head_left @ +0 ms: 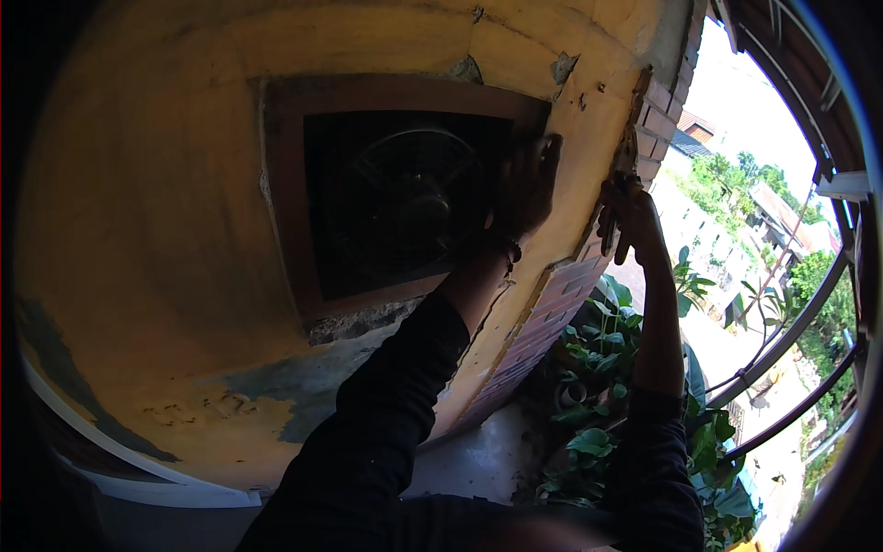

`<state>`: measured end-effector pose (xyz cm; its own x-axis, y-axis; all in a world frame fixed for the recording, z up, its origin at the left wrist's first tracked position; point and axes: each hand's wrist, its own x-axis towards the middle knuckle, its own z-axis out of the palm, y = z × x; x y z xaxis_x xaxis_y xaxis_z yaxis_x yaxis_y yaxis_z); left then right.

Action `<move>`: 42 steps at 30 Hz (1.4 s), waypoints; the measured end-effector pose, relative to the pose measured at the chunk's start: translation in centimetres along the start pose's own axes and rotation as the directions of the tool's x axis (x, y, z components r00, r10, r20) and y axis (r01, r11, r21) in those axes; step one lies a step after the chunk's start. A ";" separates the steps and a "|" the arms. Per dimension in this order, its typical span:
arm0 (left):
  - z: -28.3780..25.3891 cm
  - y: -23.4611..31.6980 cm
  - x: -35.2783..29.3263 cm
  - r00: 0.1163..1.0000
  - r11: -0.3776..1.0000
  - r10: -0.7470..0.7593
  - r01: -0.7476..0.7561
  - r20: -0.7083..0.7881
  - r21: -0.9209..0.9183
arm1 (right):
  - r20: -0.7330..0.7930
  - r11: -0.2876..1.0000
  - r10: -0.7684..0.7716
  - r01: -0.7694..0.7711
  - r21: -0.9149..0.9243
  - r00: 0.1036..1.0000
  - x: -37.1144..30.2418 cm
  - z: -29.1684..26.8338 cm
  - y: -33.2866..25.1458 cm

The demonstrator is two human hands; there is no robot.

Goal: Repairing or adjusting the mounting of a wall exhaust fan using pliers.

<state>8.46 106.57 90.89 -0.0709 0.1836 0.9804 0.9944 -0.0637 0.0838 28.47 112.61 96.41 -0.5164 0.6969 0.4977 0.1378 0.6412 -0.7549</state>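
Note:
My left hand (526, 191) rests against the right side of a brown frame (283, 198) set in the yellow wall. Its fingers look stretched out in deep shadow, and I make out nothing held in them. Behind the frame's dark opening is a round fan (423, 198) with a wire guard. My right hand (636, 219) is closed around a metal tool that looks like pliers (607, 232), at the wall's corner. The tool's upper end points up along the broken corner edge (635, 120), where plaster meets pinkish brick tiles. Its jaws are hard to make out.
The yellow wall (156, 230) has cracked and peeling patches. Brick tiles (543, 322) cover its side face. Leafy plants (589, 442) grow below my right arm. Curved dark metal bars (782, 419) and a roof edge (791, 74) stand at the right, before a bright outdoor area.

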 end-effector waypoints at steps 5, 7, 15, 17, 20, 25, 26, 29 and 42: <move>-2.1 1.8 4.4 0.991 0.929 0.133 -0.122 -0.008 0.349 | 0.220 0.916 0.246 -0.300 0.264 0.944 -2.4 -1.0 5.1; -1.8 1.6 4.6 0.989 0.926 0.151 -0.141 0.000 0.351 | 0.245 0.908 0.265 -0.327 0.262 0.933 -1.6 -0.9 7.5; -1.0 0.7 4.5 0.989 0.926 0.150 -0.139 -0.005 0.350 | 0.055 0.981 0.071 -0.080 0.178 0.996 0.7 -0.9 0.9; -1.0 1.8 4.7 0.990 0.916 0.141 -0.129 -0.005 0.381 | -0.071 0.999 -0.013 0.016 0.047 0.997 1.8 -1.5 -0.5; -1.3 2.2 4.9 0.992 0.937 0.123 -0.106 -0.031 0.333 | -0.120 1.000 0.002 -0.004 -0.014 0.993 2.3 -2.3 -1.8; -1.3 1.3 3.9 0.986 0.924 0.160 -0.133 -0.047 0.358 | 0.098 0.959 -0.070 0.040 0.281 0.993 1.0 -2.0 -0.9; -1.4 1.2 3.9 0.981 0.929 0.185 -0.156 -0.055 0.336 | 0.094 0.959 -0.072 0.043 0.282 0.993 0.5 -1.4 -1.0; -2.1 1.9 2.5 0.993 0.968 0.111 -0.101 -0.035 0.228 | 0.002 0.877 -0.191 0.169 0.450 0.982 -0.4 1.2 0.1; -1.3 2.5 1.5 0.993 0.999 0.004 -0.008 -0.115 -0.035 | -0.147 0.903 -0.373 0.321 -0.286 0.916 3.6 6.2 2.5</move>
<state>10.79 105.45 92.78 -0.0757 0.0690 0.9947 0.9916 -0.0999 0.0824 21.67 114.71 93.68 -0.4006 0.4466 0.8000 0.2004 0.8947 -0.3991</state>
